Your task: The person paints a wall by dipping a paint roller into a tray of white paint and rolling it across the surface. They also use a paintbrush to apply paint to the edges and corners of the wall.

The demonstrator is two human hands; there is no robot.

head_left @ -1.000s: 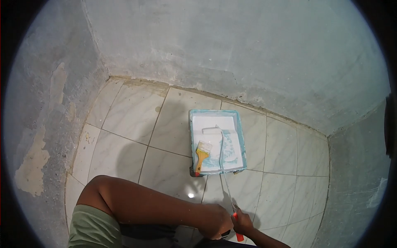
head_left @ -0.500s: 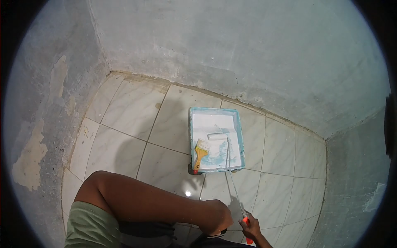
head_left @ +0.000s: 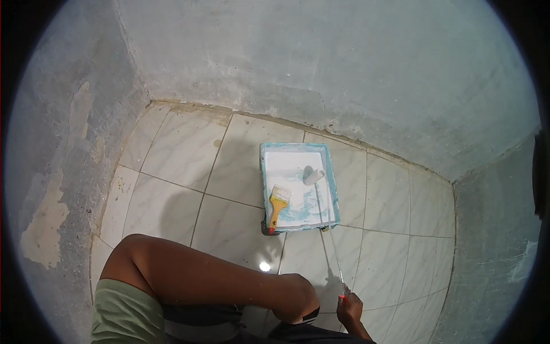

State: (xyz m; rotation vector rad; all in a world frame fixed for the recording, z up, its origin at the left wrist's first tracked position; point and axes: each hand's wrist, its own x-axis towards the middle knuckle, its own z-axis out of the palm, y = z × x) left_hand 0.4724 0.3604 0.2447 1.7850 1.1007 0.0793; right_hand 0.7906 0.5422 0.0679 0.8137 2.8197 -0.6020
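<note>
My right hand (head_left: 349, 308) is closed round the handle of a paint roller (head_left: 313, 176), and only a bit of the orange grip shows. A long thin metal rod runs from the hand to the roller head, which is over the far right part of the paint tray (head_left: 330, 178). White paint covers much of the tray's inside, and its rim is smeared light blue. At the tray's near left side lies a paintbrush (head_left: 278, 207) with a yellow handle and whitish bristles. My left arm crosses in front of me, ending at my bent left hand (head_left: 297, 295), whose fingers are hidden.
The paint tray stands on a marbled tile floor (head_left: 166, 206). A grey wall (head_left: 309, 63) rises behind it. The left wall (head_left: 48, 223) has peeling patches, and another wall (head_left: 492, 241) closes off the right side.
The roller head has moved farther away and slightly right, and it is now tilted. My right hand has shifted a little forward, covering more of the orange grip. The brush stays put.
</note>
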